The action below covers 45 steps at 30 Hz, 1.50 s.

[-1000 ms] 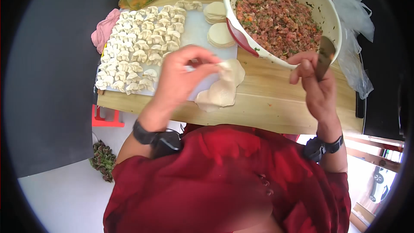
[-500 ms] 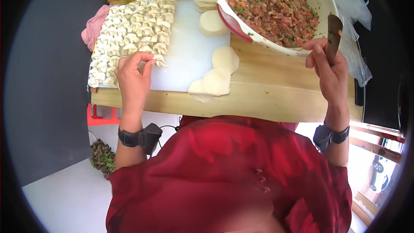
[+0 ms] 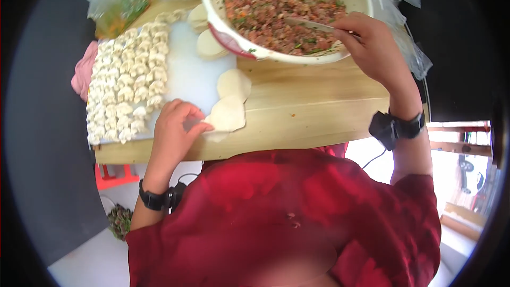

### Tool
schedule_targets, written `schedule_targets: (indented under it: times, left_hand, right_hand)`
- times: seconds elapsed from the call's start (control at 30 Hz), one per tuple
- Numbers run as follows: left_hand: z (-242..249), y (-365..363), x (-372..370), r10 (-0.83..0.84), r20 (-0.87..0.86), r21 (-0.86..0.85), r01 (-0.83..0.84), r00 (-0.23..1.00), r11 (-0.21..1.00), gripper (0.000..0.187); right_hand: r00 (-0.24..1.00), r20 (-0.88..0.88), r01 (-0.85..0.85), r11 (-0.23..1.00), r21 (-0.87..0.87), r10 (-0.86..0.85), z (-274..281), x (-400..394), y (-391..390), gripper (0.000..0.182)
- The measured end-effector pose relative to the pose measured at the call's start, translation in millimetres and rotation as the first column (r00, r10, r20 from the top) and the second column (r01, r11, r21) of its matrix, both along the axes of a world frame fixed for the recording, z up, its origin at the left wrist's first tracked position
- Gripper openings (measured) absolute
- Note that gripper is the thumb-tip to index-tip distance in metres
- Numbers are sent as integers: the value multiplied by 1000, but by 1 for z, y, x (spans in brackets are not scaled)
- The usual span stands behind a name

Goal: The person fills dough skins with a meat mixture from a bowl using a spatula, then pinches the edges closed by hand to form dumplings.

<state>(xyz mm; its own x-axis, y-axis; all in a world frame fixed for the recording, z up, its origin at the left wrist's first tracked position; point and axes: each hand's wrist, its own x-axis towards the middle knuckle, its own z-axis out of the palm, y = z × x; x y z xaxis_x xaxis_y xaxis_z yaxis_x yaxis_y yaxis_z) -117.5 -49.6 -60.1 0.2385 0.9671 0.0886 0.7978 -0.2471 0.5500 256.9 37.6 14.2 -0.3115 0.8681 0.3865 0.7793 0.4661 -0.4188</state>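
My left hand (image 3: 178, 130) is at the near edge of the white board, its thumb and fingers closed on the left edge of a round dumpling wrapper (image 3: 228, 112). That wrapper overlaps another wrapper (image 3: 234, 84) behind it. Over the bowl's near right rim, my right hand (image 3: 366, 42) grips a flat metal spatula (image 3: 308, 24). The spatula's tip rests in the minced meat filling (image 3: 281, 2), which has green and orange bits. A large white bowl (image 3: 297, 57) with a red handle holds the filling. Folded dumplings (image 3: 127, 74) stand in rows left of my left hand.
Stacked wrappers (image 3: 210, 45) lie beside the bowl on the white board (image 3: 194, 77). Under the board is a wooden table (image 3: 308, 106). A pink cloth (image 3: 84, 72) is at the left, and plastic bags (image 3: 119, 10) lie at the back left.
My left hand has left the dumpling at the row's end and moved to the wrappers. My right hand has lowered the spatula from above the rim into the filling. The view has shifted.
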Motion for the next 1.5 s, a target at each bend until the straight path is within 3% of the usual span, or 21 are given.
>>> schedule_targets:
  times: [0.07, 0.13, 0.2, 0.27, 0.33, 0.4, 0.47, 0.5, 0.57, 0.7, 0.77, 0.8, 0.87, 0.9, 0.97, 1.1, 1.17, 1.23, 1.33, 1.47, 1.5]
  left_hand:
    - [3, 1, 2, -59, -8, 42, 60, 998, 997, 23]
    - [8, 1, 6, -10, 53, -88, 15, 999, 996, 21]
    - [9, 1, 8, -54, 60, -32, 56, 997, 998, 19]
    - [8, 3, 7, 10, 115, -59, -3, 993, 998, 17]
    - [10, 8, 8, -37, 89, 8, 36, 995, 999, 17]
    - [15, 13, 7, -79, 59, 75, 75, 995, 994, 18]
    - [20, 18, 5, -140, -132, 230, 168, 981, 959, 18]
    - [25, 18, 7, -144, -133, 228, 171, 981, 958, 18]
    - [34, 20, 14, -35, 35, 95, 31, 999, 995, 14]
    - [33, 30, 10, -124, 168, 111, 106, 978, 988, 15]
    - [21, 31, 7, -37, 648, -156, 180, 761, 971, 13]
    - [22, 31, 7, -31, 646, -161, 176, 763, 971, 13]
    - [28, 31, 13, 92, 786, -306, 255, 612, 917, 12]
    - [29, 32, 16, 94, 785, -308, 255, 612, 916, 12]
    - [30, 35, 22, 325, 796, -469, 182, 511, 864, 16]
    - [24, 40, 35, 423, 761, -563, 178, 492, 807, 23]
    - [16, 43, 36, 465, 754, -626, 294, 464, 722, 28]
    - [18, 43, 47, 505, 757, -641, 326, 414, 695, 30]
    - [22, 43, 64, 568, 747, -665, 392, 346, 635, 33]
    - [23, 45, 86, 565, 753, -649, 523, 338, 552, 40]
    - [23, 46, 90, 578, 746, -653, 532, 331, 539, 40]
  right_hand:
    - [998, 61, 29, 1000, 0, -29, 1, 0, 14, 16]
    - [972, 231, 69, 996, -59, -54, 4, -3, 25, 16]
    - [957, 275, 102, 994, -26, -91, 0, -7, 32, 15]
    - [899, 437, 58, 991, -123, 1, 0, -15, 33, 11]
    - [901, 432, 0, 994, -107, 47, -10, -18, 27, 7]
    - [954, 262, -122, 987, -107, 146, -12, -23, 18, 6]
    - [926, 357, -48, 977, -209, 122, 1, -24, 18, 6]
    - [957, 260, -90, 984, -156, 129, 3, -20, 19, 11]
    - [978, 158, -121, 988, -100, 136, 2, -16, 25, 16]
    - [974, 197, -64, 974, -217, 108, -7, -18, 32, 13]
    - [971, 198, -84, 964, -252, 137, -9, -19, 32, 13]
    - [963, 222, -96, 963, -252, 154, -6, -18, 31, 13]
    - [955, 244, -107, 961, -256, 171, -3, -14, 30, 13]
    - [953, 237, -127, 960, -248, 188, -2, -13, 30, 13]
    - [951, 232, -148, 959, -241, 205, 3, -9, 27, 13]
    - [973, 118, -168, 958, -233, 199, 9, -7, 28, 14]
    - [976, 125, -146, 961, -233, 178, 6, -9, 32, 14]
    - [911, 387, -27, 956, -294, 145, 1, -15, 36, 14]
    - [884, 434, -21, 941, -336, 174, 1, -20, 31, 14]
    - [895, 395, -71, 939, -337, 210, 2, -15, 29, 14]
    - [946, 249, -126, 942, -310, 208, -1, -12, 29, 13]
